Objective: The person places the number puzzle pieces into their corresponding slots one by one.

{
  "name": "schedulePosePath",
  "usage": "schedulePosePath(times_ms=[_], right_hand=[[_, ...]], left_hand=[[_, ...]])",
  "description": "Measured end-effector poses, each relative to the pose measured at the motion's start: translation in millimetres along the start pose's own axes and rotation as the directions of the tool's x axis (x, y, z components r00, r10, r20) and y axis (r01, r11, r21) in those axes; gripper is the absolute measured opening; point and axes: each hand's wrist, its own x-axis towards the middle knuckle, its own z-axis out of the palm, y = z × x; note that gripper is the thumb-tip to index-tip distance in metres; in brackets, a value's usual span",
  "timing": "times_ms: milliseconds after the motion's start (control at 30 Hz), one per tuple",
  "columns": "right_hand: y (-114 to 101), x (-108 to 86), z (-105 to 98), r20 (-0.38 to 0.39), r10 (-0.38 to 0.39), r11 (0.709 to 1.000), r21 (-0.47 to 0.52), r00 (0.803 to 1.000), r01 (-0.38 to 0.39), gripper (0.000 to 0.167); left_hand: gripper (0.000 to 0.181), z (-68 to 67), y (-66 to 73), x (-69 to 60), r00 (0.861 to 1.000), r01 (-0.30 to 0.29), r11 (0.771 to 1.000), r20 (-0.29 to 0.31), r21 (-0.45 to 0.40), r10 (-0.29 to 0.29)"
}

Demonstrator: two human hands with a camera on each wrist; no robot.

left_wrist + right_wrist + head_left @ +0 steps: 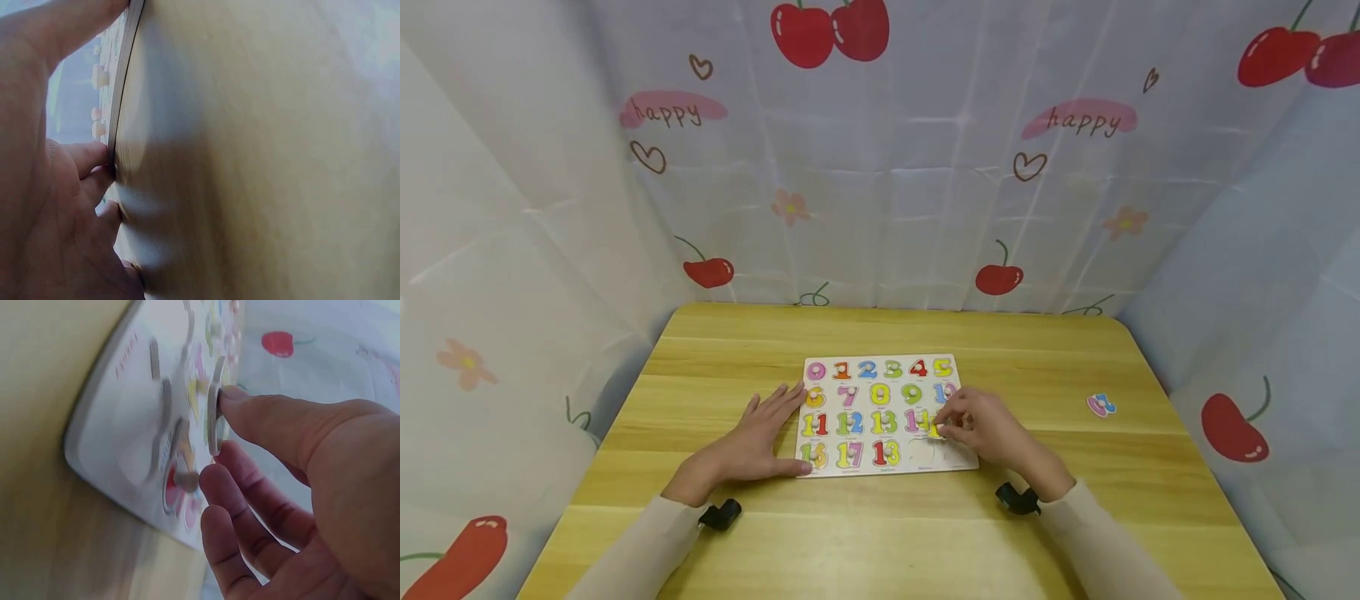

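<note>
A white number puzzle board (962,460) lies on the table, with colourful knobbed number pieces in rows. My left hand (748,442) lies at its left side, fingers spread and thumb on the lower left corner; the left wrist view shows fingertips touching the board's edge. Over the lower right part, my right hand (988,429) pinches a partly yellow puzzle piece (214,419) between thumb and fingers. In the right wrist view that piece is seen edge-on, tilted up above the board, and its number cannot be read. An unfilled recess (922,452) shows in the bottom row.
A pink and blue puzzle piece (1101,406) lies apart on the right side of the wooden table (865,542). Cherry-printed curtains (895,183) hang behind the table and at both sides.
</note>
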Motion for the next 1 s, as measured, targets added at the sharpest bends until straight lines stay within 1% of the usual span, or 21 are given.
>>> schedulePosePath(times_ms=[167, 267, 400, 533, 733, 1000], right_hand=[[-8.6, -3.9, 10.5, 0.056, -0.041, 0.999, 0.033, 0.998, 0.039, 0.007], [-11.6, -5.9, 16.6, 0.068, -0.057, 0.998, 0.018, 0.996, 0.056, 0.007], [-15.2, -8.5, 23.2, 0.063, -0.055, 0.998, -0.010, 0.996, 0.055, 0.006], [-17.8, -9.7, 27.8, 0.062, -0.046, 0.999, -0.015, 0.997, 0.047, 0.006], [-20.1, -9.7, 31.8, 0.061, -0.073, 0.996, -0.044, 0.995, 0.076, 0.008], [-19.1, -12.3, 33.3, 0.035, -0.097, 0.993, -0.070, 0.995, 0.099, 0.009]], left_hand=[[0.129, -0.9, 1.1, 0.3, 1.000, 0.000, 1.000, -0.003, 0.004, 0.000], [0.129, -1.2, 1.5, 0.3, 1.000, 0.000, 1.000, -0.004, 0.005, 0.000], [0.129, -1.3, 1.5, 0.2, 1.000, -0.004, 1.000, -0.004, 0.009, 0.004], [0.128, -1.0, 1.0, 0.1, 1.000, -0.008, 1.000, -0.008, 0.014, 0.009], [0.129, -0.3, 0.7, 0.0, 1.000, -0.008, 1.000, -0.005, 0.008, 0.008], [0.128, 0.0, 0.9, -0.2, 1.000, -0.007, 1.000, -0.006, 0.006, 0.007]])
